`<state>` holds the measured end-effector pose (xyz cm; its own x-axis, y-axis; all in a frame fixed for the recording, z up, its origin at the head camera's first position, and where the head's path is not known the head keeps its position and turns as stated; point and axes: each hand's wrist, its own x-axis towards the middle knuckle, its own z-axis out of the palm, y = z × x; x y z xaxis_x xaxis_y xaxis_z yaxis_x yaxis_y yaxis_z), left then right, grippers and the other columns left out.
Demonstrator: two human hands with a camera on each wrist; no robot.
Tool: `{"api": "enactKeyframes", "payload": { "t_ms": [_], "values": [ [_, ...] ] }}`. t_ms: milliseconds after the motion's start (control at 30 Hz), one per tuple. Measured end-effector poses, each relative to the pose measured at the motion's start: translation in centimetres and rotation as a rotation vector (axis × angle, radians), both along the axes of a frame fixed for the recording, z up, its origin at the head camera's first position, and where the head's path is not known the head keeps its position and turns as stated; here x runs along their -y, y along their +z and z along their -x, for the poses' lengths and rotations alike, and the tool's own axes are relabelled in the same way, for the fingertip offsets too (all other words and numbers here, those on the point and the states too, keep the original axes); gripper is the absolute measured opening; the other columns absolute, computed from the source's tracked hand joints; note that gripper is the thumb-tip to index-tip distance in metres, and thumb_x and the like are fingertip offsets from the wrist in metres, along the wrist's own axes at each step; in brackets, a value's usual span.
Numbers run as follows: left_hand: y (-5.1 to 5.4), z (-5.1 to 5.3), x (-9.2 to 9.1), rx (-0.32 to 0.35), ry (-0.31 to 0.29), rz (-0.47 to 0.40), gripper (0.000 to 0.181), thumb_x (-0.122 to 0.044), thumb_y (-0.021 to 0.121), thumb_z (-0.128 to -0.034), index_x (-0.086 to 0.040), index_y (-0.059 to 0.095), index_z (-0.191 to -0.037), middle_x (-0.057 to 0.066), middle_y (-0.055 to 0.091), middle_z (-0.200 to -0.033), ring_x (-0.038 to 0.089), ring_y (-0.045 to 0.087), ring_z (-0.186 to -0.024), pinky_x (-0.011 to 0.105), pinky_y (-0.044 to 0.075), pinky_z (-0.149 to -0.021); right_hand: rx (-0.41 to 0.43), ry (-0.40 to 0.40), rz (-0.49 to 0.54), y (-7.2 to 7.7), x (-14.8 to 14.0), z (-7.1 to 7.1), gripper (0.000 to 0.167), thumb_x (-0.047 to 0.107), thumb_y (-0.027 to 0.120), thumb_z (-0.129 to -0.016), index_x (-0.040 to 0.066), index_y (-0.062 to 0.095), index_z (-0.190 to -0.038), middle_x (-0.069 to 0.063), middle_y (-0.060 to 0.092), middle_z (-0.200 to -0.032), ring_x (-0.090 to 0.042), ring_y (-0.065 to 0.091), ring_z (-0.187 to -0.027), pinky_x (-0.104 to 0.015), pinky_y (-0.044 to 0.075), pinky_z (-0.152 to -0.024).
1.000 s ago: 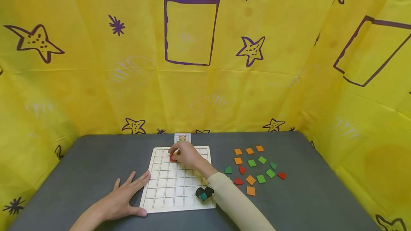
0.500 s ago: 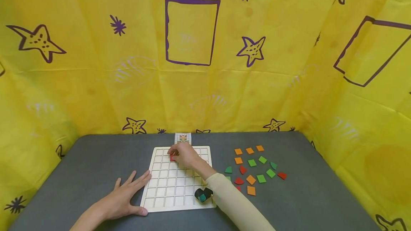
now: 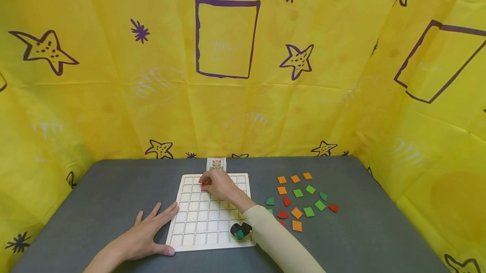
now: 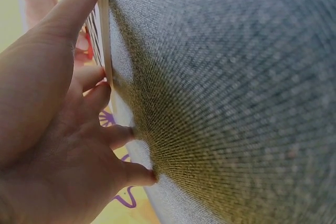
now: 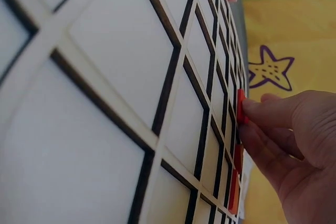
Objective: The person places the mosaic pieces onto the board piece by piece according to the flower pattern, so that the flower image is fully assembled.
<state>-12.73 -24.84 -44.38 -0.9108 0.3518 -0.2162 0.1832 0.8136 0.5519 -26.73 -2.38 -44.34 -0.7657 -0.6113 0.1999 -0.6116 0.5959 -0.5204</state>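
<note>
Right hand (image 3: pixel 219 182) over the upper part of a pale gridded board (image 3: pixel 201 227), finger and thumb pinching a red piece (image 5: pixel 241 106) at a cell in the far rows; whether it is fully seated, cannot tell. Left hand (image 3: pixel 146 228) spread beside the board's left edge, thumb by the near corner, fingertips at the rim, gripping nothing; I take it as steadying. Done so far: from the right wrist, two more red pieces (image 5: pixel 233 191) show in cells just past the pinched one; from the head they are lost behind the hand. Everything nearer the person that shows of the grid is bare. Left over: the loose stock on the grey table (image 3: pixel 114 188), well to the right of the board, scattered rather than sorted. Orange squares (image 3: pixel 297 225), light green squares (image 3: pixel 309 211), curved dark green pieces (image 3: pixel 270 201), red wedges (image 3: pixel 282 214); a few partly covered by the sleeve (image 3: pixel 279 235), so no firm count. No orange or green seen in the grid. Patterned card (image 3: pixel 216 164) just beyond the board, colours on it red, orange and green, too small to read cell by cell. My judgement: early stage, only red placed, most pieces waiting.
</note>
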Motion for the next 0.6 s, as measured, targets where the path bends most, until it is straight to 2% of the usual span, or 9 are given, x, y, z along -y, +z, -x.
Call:
{"api": "enactKeyframes", "payload": {
  "t_ms": [133, 400, 600],
  "values": [
    [-0.05, 0.01, -0.02, 0.002, 0.004, 0.004, 0.111, -0.052, 0.084, -0.0621, -0.013, 0.035, -0.153, 0.013, 0.027, -0.159, 0.059, 0.008, -0.14, 0.081, -0.004, -0.096, 0.015, -0.004, 0.0, -0.03, 0.03, 0.04, 0.014, 0.003, 0.076, -0.084, 0.007, 0.075, -0.097, 0.003, 0.072, -0.083, -0.001, 0.063, -0.075, -0.012, 0.047, -0.069],
    [-0.12, -0.06, 0.02, -0.005, 0.004, 0.003, 0.111, -0.053, 0.084, -0.0618, -0.013, 0.035, -0.153, 0.013, 0.027, -0.159, 0.059, 0.008, -0.14, 0.081, -0.003, -0.096, 0.012, 0.01, -0.015, 0.16, -0.06, 0.02, 0.011, 0.001, 0.073, -0.084, 0.01, 0.076, -0.089, 0.008, 0.067, -0.073, 0.003, 0.055, -0.065, -0.012, 0.043, -0.06],
    [-0.04, -0.15, 0.07, -0.017, -0.001, -0.004, 0.111, -0.053, 0.084, -0.0616, -0.013, 0.036, -0.152, 0.014, 0.028, -0.159, 0.059, 0.008, -0.14, 0.081, -0.003, -0.096, 0.041, 0.007, -0.008, 0.12, -0.28, 0.25, 0.012, 0.003, 0.072, -0.087, 0.01, 0.075, -0.096, 0.006, 0.069, -0.081, 0.0, 0.059, -0.072, -0.013, 0.046, -0.066]
  ]
}}
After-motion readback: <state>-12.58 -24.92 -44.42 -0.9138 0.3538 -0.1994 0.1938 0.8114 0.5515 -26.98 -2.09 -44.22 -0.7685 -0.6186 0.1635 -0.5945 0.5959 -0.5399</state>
